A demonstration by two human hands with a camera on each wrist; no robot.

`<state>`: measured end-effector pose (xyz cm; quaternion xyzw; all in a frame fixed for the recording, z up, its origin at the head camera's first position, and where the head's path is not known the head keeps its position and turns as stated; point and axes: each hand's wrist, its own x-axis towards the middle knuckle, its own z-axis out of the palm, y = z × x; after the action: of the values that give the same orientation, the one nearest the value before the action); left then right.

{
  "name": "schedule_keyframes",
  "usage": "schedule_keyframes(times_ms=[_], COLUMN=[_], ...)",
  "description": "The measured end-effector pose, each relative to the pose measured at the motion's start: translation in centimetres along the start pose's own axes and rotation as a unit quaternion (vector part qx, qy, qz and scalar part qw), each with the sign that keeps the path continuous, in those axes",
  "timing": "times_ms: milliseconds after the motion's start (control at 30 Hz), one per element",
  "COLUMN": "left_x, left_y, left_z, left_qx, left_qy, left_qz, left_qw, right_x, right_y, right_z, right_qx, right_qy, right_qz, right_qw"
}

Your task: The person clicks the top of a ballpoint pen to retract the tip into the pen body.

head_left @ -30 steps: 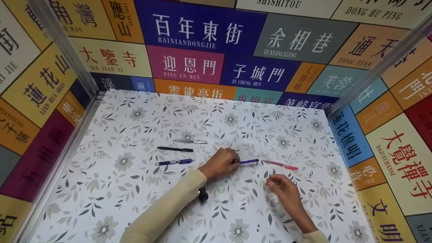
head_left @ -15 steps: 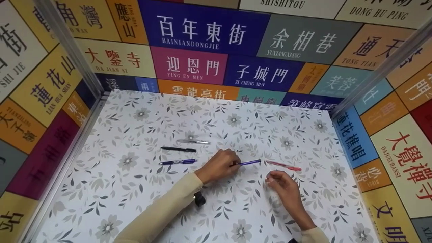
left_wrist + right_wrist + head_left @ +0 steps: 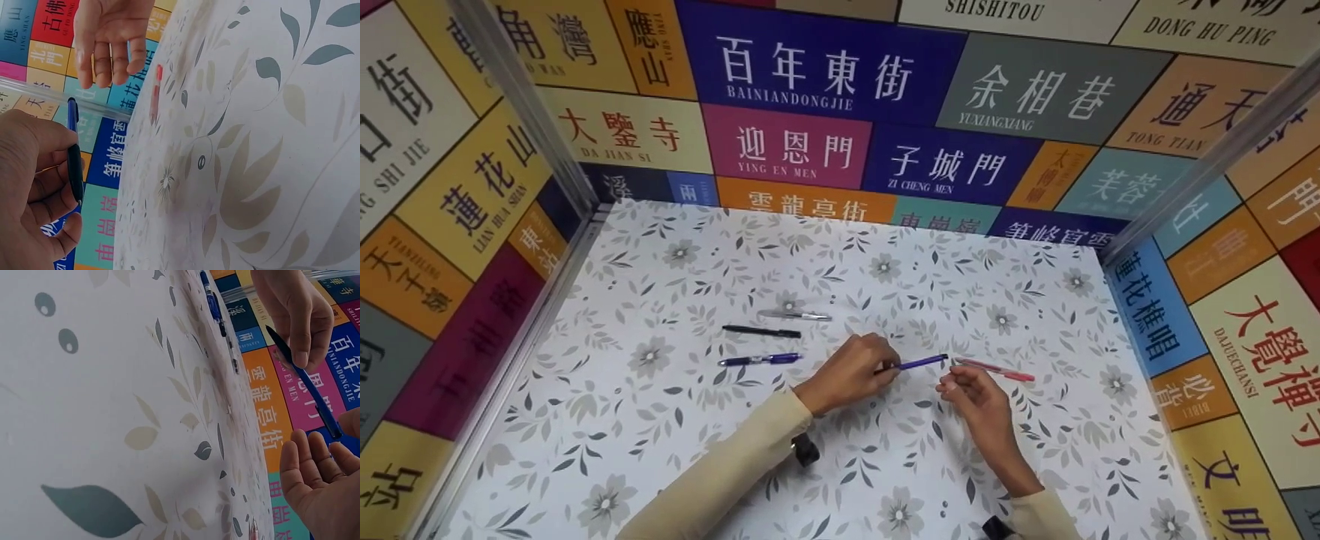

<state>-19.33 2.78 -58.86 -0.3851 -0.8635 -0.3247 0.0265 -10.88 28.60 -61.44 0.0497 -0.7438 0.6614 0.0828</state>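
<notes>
A flower-patterned surface [image 3: 885,461] spreads below. Above it, the left hand [image 3: 847,375] pinches a blue-and-black pen [image 3: 924,363]; the right hand [image 3: 984,401], fingers loosely bent, is just beside, contact hard to judge. A bump there could knock the pen loose. Its long axis runs left to right, blue end rightward.
</notes>
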Motion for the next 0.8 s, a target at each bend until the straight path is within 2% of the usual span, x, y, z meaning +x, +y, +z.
schedule_keyframes(times_ms=[133, 367, 600, 800], left_x=[-0.1, -0.4, -0.7, -0.9], left_y=[0.1, 0.4, 0.7, 1.0], left_z=[0.0, -0.2, -0.2, -0.2], left_qx=[-0.002, -0.003, -0.007, -0.018], left_qy=[0.002, 0.015, 0.030, 0.037], left_qz=[-0.001, 0.017, 0.034, 0.036], left_qw=[1.0000, 0.9998, 0.9989, 0.9985], right_x=[0.2, 0.5, 0.7, 0.8], right_y=[0.2, 0.0, -0.3, -0.6], right_z=[0.5, 1.3, 1.8, 2.0], right_qx=[0.010, 0.043, 0.047, 0.051], right_qy=[-0.006, -0.013, -0.013, -0.005], right_qz=[-0.008, -0.011, -0.008, -0.003], right_qw=[0.9999, 0.9989, 0.9988, 0.9987])
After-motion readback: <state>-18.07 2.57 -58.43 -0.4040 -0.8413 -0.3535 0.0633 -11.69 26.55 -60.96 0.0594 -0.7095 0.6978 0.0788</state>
